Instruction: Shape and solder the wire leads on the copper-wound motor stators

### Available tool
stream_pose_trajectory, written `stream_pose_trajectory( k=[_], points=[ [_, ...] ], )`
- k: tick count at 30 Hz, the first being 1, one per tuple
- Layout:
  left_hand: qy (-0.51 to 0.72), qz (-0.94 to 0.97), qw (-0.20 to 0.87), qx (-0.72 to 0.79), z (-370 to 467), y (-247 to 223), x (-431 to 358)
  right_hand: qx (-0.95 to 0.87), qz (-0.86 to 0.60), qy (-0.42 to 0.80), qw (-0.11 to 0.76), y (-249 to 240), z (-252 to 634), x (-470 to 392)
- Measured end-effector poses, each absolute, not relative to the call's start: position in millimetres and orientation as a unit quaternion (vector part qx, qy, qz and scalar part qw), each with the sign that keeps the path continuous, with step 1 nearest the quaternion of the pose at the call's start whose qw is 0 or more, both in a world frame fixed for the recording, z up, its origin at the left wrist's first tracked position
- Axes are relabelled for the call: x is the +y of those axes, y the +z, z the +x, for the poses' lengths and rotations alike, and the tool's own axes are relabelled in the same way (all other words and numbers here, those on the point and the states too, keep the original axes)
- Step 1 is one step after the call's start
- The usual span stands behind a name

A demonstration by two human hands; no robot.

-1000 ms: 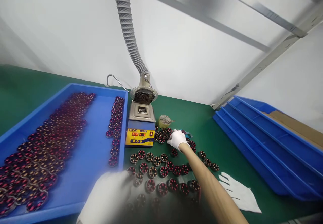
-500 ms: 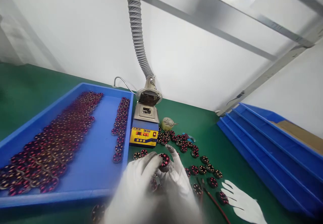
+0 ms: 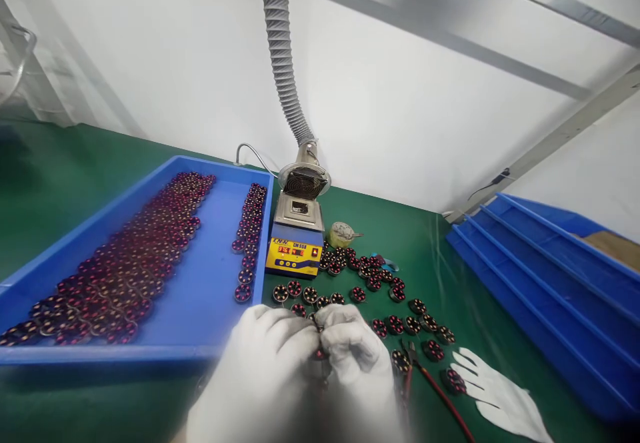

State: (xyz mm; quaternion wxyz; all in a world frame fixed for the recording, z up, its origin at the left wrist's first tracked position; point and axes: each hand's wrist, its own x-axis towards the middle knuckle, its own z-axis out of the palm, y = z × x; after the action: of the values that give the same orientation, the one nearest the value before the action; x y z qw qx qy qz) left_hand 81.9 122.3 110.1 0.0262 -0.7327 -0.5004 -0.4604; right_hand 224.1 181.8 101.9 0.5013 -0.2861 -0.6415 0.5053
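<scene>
tray (image 3: 207,283) with massed round parts (image 3: 120,263)

Tray (image 3: 207,273): left on tabletop (image 3: 407,246)
Round parts (image 3: 137,250): in tray, wide group left, narrow strip along right wall
Machine (image 3: 295,256): just right of tray, hose (image 3: 281,53) above
Cup (image 3: 342,234): right of machine
Loose parts (image 3: 357,294): on tabletop, before and right of machine
Hands: front middle, left hand (image 3: 273,363) beside right hand (image 3: 355,356), one part (image 3: 320,354) between
Pliers (image 3: 443,396): right of hands
Glove (image 3: 500,396): right of pliers
Tray stack (image 3: 545,303): far right
</scene>
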Motion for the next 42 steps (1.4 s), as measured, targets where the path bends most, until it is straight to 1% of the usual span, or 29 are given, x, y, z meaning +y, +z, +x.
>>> stream_pose_trajectory(
  k=[2, 4, 5, 6, 9, 11, 15, 19, 22, 24, 26, 29, 31, 33, 34, 37, 39, 42],
  points=[
    [-0.444, -0.733, 0.069, -0.511, 80.4, 108.8, 119.5, -0.516, -0.273, 0.602, 0.545, 100.0, 224.2, 181.9],
    [-0.426, -0.731, 0.088, -0.525, 78.2, 106.8, 117.2, -0.399, -0.260, 0.640, 0.603, 95.7, 225.2, 181.7],
    [-0.420, -0.731, 0.095, -0.530, 77.4, 105.5, 116.5, -0.382, -0.258, 0.649, 0.606, 92.4, 225.1, 180.9],
    [-0.416, -0.730, 0.102, -0.533, 77.1, 104.1, 116.3, -0.387, -0.263, 0.660, 0.588, 88.5, 224.2, 179.1],
    [-0.416, -0.726, 0.106, -0.538, 79.6, 98.9, 117.1, -0.427, -0.280, 0.722, 0.467, 77.4, 216.5, 169.3],
    [-0.424, -0.719, 0.072, -0.546, 82.6, 95.4, 117.0, -0.423, -0.285, 0.740, 0.440, 74.1, 210.5, 162.2],
    [-0.444, -0.703, -0.090, -0.549, 83.5, 93.5, 114.7, -0.410, -0.281, 0.751, 0.434, 75.9, 205.6, 156.7],
    [-0.516, -0.661, -0.218, -0.499, 78.3, 96.3, 117.0, -0.400, -0.280, 0.758, 0.433, 73.7, 207.3, 156.8],
    [-0.572, -0.567, -0.299, -0.511, 74.1, 95.1, 120.3, -0.390, -0.261, 0.791, 0.392, 71.3, 210.7, 154.1],
    [-0.592, -0.503, -0.320, -0.543, 70.7, 92.5, 119.7, -0.382, -0.244, 0.810, 0.373, 71.8, 213.7, 152.1],
    [-0.566, -0.497, -0.323, -0.573, 67.7, 89.9, 116.4, -0.383, -0.233, 0.819, 0.358, 73.2, 216.1, 151.4],
    [-0.458, -0.613, -0.304, -0.567, 66.5, 87.9, 111.2, -0.386, -0.231, 0.822, 0.348, 73.4, 218.2, 155.0],
    [-0.430, -0.668, -0.267, -0.546, 68.5, 88.2, 111.6, -0.395, -0.231, 0.819, 0.346, 70.8, 219.3, 161.1],
    [-0.463, -0.672, -0.255, -0.519, 72.1, 89.7, 115.6, -0.411, -0.231, 0.814, 0.339, 66.9, 220.5, 168.1],
    [-0.493, -0.657, -0.270, -0.502, 74.2, 90.8, 118.2, -0.419, -0.230, 0.814, 0.331, 65.1, 220.9, 170.9],
    [-0.603, -0.553, -0.363, -0.446, 79.3, 94.4, 124.8, -0.416, -0.227, 0.824, 0.311, 63.1, 220.6, 171.9],
    [-0.653, -0.445, -0.418, -0.448, 79.5, 96.1, 125.8, -0.397, -0.230, 0.829, 0.321, 65.4, 219.3, 166.7],
    [-0.680, -0.336, -0.416, -0.502, 74.7, 98.8, 124.1, -0.371, -0.242, 0.826, 0.348, 72.3, 216.6, 157.9]
  ],
)
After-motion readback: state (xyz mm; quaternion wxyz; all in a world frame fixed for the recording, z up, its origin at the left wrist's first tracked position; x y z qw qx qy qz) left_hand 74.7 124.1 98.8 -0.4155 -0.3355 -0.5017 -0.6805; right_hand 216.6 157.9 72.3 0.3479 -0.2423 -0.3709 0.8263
